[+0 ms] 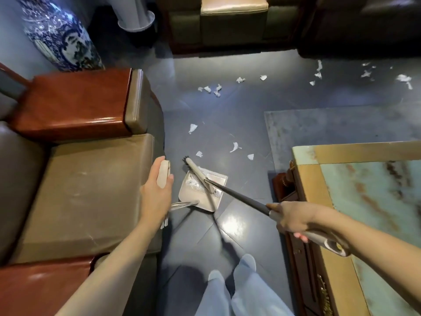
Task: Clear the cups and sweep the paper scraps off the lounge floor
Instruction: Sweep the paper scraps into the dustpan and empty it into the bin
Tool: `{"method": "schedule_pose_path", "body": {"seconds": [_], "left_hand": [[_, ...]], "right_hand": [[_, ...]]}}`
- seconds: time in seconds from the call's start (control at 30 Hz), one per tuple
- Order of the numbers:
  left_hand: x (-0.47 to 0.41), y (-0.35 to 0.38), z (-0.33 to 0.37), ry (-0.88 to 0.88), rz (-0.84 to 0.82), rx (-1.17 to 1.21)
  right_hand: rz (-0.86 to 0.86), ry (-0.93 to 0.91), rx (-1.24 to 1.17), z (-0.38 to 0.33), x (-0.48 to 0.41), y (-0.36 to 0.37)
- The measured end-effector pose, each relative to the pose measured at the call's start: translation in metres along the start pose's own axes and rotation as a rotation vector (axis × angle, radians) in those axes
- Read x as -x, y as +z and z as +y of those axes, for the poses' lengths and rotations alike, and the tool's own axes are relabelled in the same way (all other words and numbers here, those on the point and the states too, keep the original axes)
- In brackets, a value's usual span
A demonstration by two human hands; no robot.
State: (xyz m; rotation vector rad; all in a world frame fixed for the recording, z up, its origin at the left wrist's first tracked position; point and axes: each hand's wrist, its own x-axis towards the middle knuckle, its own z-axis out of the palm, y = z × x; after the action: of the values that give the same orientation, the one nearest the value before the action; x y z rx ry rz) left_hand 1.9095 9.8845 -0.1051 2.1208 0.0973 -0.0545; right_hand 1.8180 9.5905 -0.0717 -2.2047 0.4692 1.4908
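My left hand [157, 195] grips the beige top of the dustpan handle [163, 174]. The beige dustpan [193, 197] sits on the dark tiled floor in front of me with some white scraps inside. My right hand [293, 218] holds the broom by its grey-and-beige handle [239, 197]. The broom head [196, 171] lies across the pan's mouth, its dark bristles at the far end. White paper scraps [234, 147] lie just beyond the pan, with more scraps [214, 90] farther off and at the far right. No cups are in view.
A brown leather armchair [86, 190] with red wooden arms stands at my left. A wooden table with a green marbled top [369, 201] is at my right, on a rug [330, 126]. A blue-and-white vase [59, 35] and dark sofas [232, 23] stand at the back.
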Motion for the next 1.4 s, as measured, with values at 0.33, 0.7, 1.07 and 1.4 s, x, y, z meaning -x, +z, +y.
{"method": "schedule_pose_path", "body": {"seconds": [0.33,0.7,1.07,1.4], "left_hand": [[-0.141,0.084,0.127,0.239,-0.030,0.012],[-0.307,0.246,0.305,0.433,-0.086,0.052],[-0.469,0.468,0.476,0.685,-0.352,0.103],[-0.527,0.718,0.660,0.798,-0.626,0.171]], "right_hand": [[0.201,-0.084,-0.204,0.027,0.006,-0.145],[0.400,-0.104,-0.383,0.101,-0.015,-0.369],[0.518,0.015,-0.714,0.220,-0.061,-0.567],[0.663,0.149,-1.047,0.373,-0.072,-0.718]]}}
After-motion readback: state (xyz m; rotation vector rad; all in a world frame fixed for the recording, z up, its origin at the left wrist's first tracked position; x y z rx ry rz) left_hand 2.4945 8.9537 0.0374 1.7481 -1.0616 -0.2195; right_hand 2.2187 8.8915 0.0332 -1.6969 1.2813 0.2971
